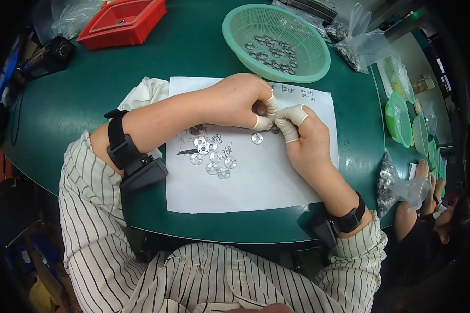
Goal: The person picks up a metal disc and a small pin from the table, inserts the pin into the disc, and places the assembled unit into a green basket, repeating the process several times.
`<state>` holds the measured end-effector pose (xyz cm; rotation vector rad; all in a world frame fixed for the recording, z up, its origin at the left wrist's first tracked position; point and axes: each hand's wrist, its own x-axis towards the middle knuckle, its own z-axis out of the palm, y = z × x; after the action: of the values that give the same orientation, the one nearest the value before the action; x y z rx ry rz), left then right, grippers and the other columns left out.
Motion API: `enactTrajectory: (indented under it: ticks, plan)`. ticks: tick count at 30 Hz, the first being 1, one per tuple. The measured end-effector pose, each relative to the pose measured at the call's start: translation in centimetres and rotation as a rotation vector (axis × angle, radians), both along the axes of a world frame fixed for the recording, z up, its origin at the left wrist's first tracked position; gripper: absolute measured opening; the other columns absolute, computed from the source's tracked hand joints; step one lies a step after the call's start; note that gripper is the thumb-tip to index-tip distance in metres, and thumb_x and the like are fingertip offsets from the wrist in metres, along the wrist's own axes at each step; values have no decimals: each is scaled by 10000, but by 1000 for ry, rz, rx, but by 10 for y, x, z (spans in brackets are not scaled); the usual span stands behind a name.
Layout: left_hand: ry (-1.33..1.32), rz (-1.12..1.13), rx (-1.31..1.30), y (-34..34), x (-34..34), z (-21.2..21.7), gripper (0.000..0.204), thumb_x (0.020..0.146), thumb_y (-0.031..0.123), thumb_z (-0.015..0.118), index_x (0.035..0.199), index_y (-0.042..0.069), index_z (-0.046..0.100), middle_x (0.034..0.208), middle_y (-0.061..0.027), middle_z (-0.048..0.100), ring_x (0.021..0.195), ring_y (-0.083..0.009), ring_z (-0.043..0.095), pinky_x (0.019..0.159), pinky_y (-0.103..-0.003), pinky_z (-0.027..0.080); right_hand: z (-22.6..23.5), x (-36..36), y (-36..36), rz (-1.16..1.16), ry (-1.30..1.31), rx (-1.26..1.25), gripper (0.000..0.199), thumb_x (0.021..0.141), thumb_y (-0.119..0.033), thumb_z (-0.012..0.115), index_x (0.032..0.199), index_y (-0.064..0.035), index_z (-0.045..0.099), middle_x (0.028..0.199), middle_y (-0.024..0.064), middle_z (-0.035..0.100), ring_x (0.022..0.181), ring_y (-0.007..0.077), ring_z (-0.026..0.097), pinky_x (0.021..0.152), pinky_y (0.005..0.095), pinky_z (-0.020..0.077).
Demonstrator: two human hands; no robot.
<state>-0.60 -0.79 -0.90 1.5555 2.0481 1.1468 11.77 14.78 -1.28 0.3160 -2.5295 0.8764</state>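
Observation:
My left hand (240, 101) and my right hand (309, 136) meet over the upper part of a white paper sheet (245, 193), with white finger cots on thumbs and fingers. Both are closed in a pinch, fingertips touching. Between them the grey edge of a small metal disc (275, 130) shows; the fingers hide most of it. Just below lies a single ring-shaped metal disc (257, 138) with a centre hole and small holes around it. Several like it form a loose cluster (215, 156) on the sheet, to the left, some overlapping. Handwriting marks the paper.
A green mesh basket (318, 65) with many discs stands beyond the sheet. A red tray (102, 39) sits far left, near a black device (49, 57). White cloth (146, 94) lies by my left forearm. Bags of parts (386, 182) and green baskets (398, 120) line the right, where another person sits.

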Motion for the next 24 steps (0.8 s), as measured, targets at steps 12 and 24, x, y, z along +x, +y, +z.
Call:
enactTrajectory:
  ticks: [12,24]
  plan:
    - [-115,12,-121,2,-1,4,130,731,84,729,812,15,655,754,-60,601,672,-138,574,626,-269,485,-2,4,4,4,-250,-377,71,900,-46,573,958,-9,589,804,7,597,645,53,489,581,190,414]
    - [-107,56,-214,-1,0,15,142,751,98,718,833,2,652,728,-57,615,635,-115,549,594,-261,461,1,2,-4,34,-91,4,63,865,-21,594,928,-27,601,771,56,593,657,137,561,612,251,457]
